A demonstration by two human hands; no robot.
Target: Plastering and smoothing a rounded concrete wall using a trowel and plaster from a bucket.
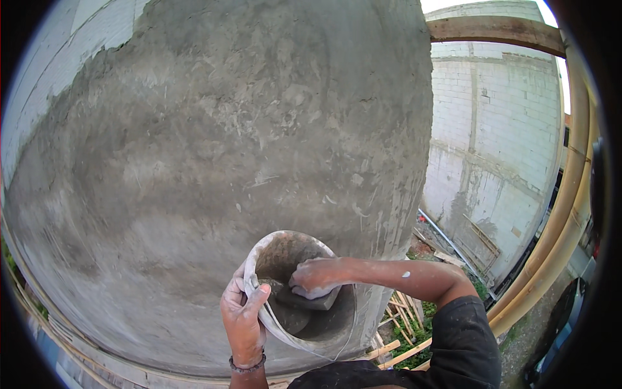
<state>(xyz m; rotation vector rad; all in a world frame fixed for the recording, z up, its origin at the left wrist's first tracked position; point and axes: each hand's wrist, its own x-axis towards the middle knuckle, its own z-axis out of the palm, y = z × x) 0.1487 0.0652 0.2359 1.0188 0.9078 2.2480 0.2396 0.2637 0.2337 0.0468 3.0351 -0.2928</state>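
Observation:
A mortar-smeared bucket (271,322) is tilted in front of me, its mouth facing up towards me. My left hand (243,311) is closed on the left side of its rim, thumb over the edge. Inside the bucket my right hand (315,277), coated with pale residue, is closed on a grey, flat-sided piece (322,302); its kind is not clear, as the hand hides part of it. Grey wet mix (290,318) lies in the bucket below the hand. A thin wire handle hangs along the bucket's near side.
A grey plastered wall (214,149) fills the view before me, with bare pale blocks (84,58) at upper left. Bamboo poles (557,246) curve along the right, under a wooden beam (495,32). Far below right are loose sticks (407,318) and a block wall (499,117).

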